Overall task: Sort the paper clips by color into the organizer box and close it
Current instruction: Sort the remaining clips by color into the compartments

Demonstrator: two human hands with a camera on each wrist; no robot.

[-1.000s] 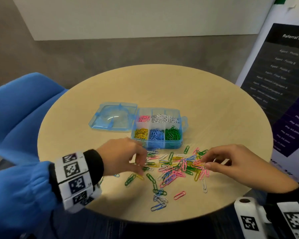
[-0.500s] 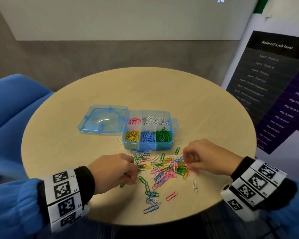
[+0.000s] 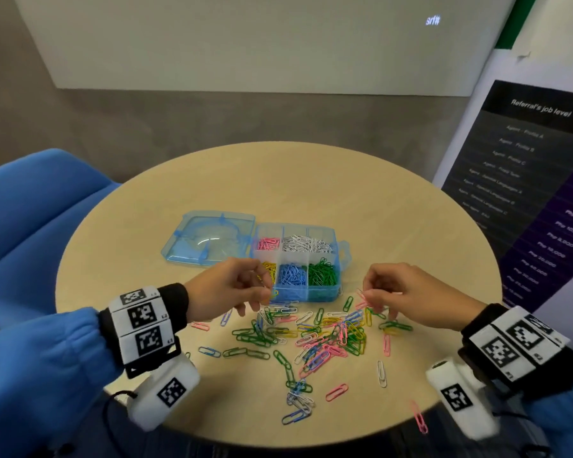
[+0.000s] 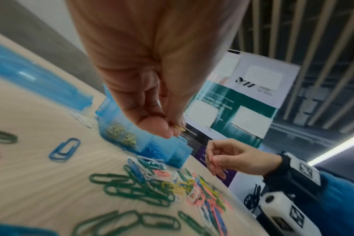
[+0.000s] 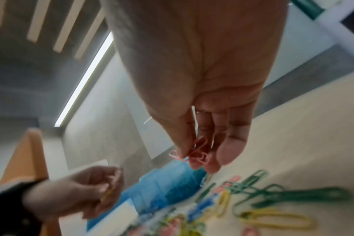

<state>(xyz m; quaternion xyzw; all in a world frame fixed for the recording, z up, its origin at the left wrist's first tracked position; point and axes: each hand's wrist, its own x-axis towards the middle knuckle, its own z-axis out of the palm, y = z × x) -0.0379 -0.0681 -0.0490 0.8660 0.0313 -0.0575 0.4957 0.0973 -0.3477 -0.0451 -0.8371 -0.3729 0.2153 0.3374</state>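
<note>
A blue organizer box [image 3: 339, 256] sits open on the round table, its lid [image 3: 209, 238] flat to the left. Its compartments hold pink, white, yellow, blue and green clips. A mixed pile of paper clips [image 3: 325, 332] lies in front of it. My left hand [image 3: 245, 289] is raised beside the box's front left corner and pinches a yellow clip [image 4: 179, 127] between thumb and fingers. My right hand [image 3: 381, 292] hovers above the pile's right side, pinching pink clips [image 5: 196, 153].
The round wooden table [image 3: 411, 226] ends close to me, with stray clips [image 3: 419, 421] near its front edge. A blue chair [image 3: 30, 206] stands at the left. A printed banner [image 3: 536, 180] stands at the right.
Both hands have lifted off the pile. The left hand rose toward the box with a yellow clip; the right hand came up holding pink clips.
</note>
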